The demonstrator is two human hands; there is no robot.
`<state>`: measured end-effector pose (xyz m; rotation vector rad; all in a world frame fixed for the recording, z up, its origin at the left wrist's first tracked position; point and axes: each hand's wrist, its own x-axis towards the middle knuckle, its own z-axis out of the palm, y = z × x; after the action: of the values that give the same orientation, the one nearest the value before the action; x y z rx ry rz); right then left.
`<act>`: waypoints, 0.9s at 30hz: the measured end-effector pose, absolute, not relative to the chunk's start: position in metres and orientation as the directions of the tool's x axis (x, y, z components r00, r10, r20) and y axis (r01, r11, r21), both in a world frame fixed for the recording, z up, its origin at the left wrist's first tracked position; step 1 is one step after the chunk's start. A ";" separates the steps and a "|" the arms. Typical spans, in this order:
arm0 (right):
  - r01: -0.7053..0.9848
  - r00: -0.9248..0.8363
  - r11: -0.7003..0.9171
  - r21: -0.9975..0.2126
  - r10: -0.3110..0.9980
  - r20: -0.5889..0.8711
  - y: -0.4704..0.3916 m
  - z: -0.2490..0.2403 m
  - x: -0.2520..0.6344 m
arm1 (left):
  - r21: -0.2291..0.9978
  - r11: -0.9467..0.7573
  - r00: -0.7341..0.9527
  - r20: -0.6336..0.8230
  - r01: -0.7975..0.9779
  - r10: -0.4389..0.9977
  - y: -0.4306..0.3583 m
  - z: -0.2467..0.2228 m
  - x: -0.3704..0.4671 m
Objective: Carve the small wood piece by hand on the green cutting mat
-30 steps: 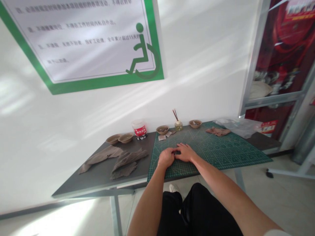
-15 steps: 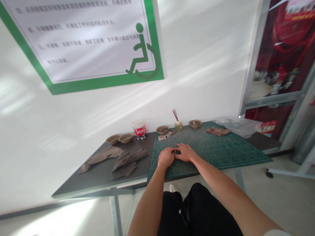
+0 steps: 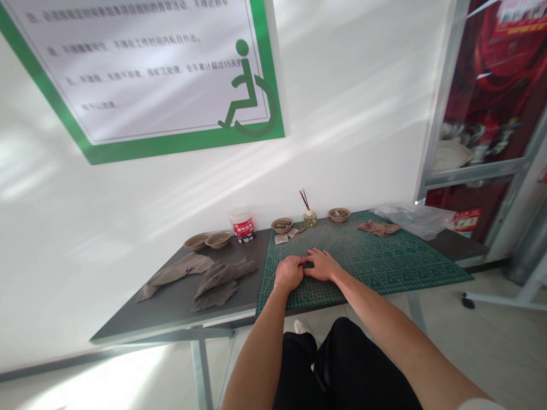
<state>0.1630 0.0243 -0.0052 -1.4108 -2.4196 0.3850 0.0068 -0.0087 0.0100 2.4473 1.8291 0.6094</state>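
Both hands rest close together on the green cutting mat (image 3: 359,250). My left hand (image 3: 289,272) is closed, its fingers curled toward the right one. My right hand (image 3: 321,265) lies with its thumb and forefinger bent in to meet the left fingertips, the other fingers reaching forward. Between the fingertips is a small dark thing, mostly hidden and too small to name. Beyond the hands lie small pale packets (image 3: 281,240), near a brown bowl (image 3: 282,226) with small pieces in it.
Left of the mat are grey-brown cloths (image 3: 220,282), two stacked-edge bowls (image 3: 218,240) and a white tub with a red label (image 3: 243,225). At the back stand a reed diffuser (image 3: 310,217) and another bowl (image 3: 339,214). A pinkish cloth (image 3: 378,228) and clear plastic (image 3: 421,221) lie right.
Both hands stay in the same place. Less of a pale spot shows between the fingertips now; nothing else has visibly moved.
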 end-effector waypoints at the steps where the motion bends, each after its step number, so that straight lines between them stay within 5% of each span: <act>1: 0.791 -0.465 0.477 -0.383 0.876 0.129 0.024 -0.005 0.163 | 0.246 -0.323 0.244 0.302 0.914 0.922 -0.009 0.010 0.007; 19: 0.794 -0.465 0.479 -0.375 0.875 0.135 0.024 -0.005 0.162 | 0.213 -0.211 0.136 0.318 0.954 0.938 -0.006 0.005 0.006; 27: 0.787 -0.468 0.485 -0.381 0.872 0.143 0.026 -0.007 0.163 | 0.226 -0.312 0.235 0.313 0.923 0.920 -0.005 0.005 0.006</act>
<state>0.1627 0.0260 -0.0074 -1.4000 -2.4173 0.3767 0.0064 -0.0048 0.0051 2.4734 1.8464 0.6188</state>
